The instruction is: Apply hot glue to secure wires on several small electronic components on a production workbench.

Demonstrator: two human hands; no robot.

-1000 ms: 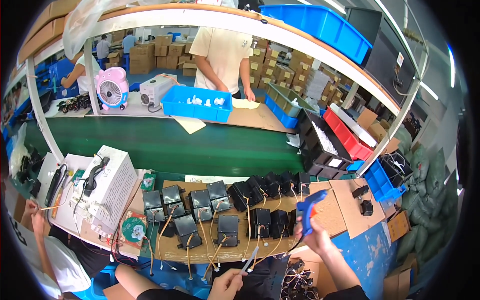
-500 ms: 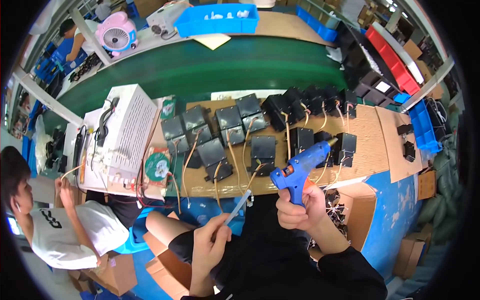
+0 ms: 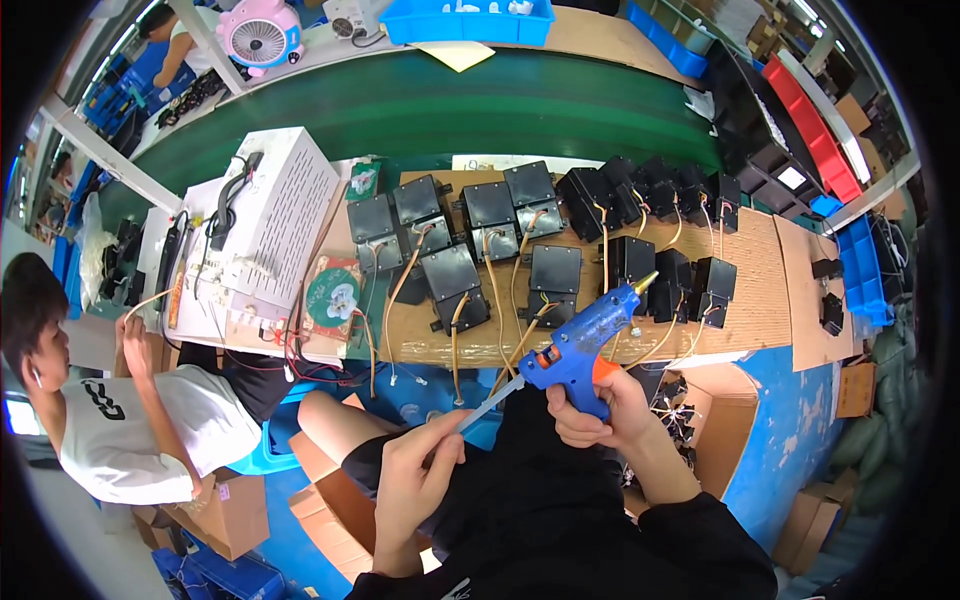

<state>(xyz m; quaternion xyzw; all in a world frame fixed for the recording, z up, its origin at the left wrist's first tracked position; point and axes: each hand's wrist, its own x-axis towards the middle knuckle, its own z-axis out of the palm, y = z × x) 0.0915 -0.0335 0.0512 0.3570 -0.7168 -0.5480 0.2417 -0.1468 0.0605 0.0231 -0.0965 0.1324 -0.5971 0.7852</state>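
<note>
A blue hot glue gun [image 3: 575, 350] with an orange trigger is gripped by its handle in my right hand [image 3: 612, 412], its nozzle tilted up to the right. My left hand [image 3: 415, 475] pinches a translucent glue stick [image 3: 490, 402] between thumb and fingers. The stick's upper end meets the back of the gun; whether it has entered cannot be made out. Beyond both hands, several black plastic boxes [image 3: 455, 285] with cables stand in rows on a cardboard-covered bench [image 3: 755, 270].
At left, a co-worker [image 3: 130, 420] sits by a white vented metal case [image 3: 265, 225]. A green conveyor belt [image 3: 540, 110] runs behind the bench, a blue bin [image 3: 465, 30] beyond it. Open cartons [image 3: 725, 410] stand below the bench, one holding small wired parts.
The glue gun has moved left and down, and the glue stick now reaches its back end, where there was a gap before. The whole view has shifted slightly.
</note>
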